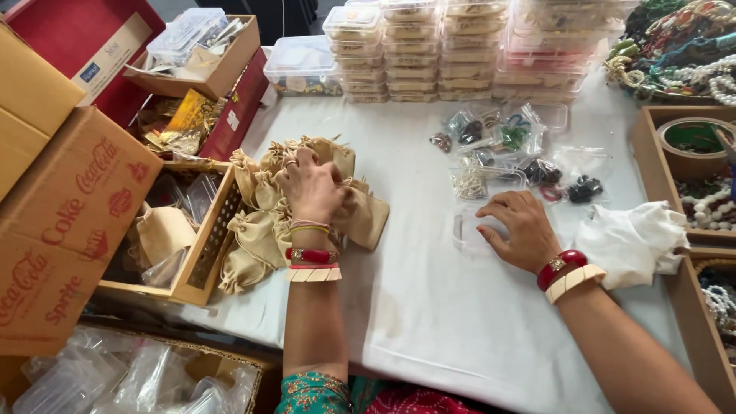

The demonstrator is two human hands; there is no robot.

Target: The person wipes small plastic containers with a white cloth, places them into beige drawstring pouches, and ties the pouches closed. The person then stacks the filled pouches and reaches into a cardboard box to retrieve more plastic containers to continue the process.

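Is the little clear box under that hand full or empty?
Empty, it seems. The clear box under the right hand shows only white tablecloth through it.

The left hand [310,184] reached forward, fingers curled downward, palm down; the right hand [521,228] lay flat, fingers spread leftward; both forearms extended.
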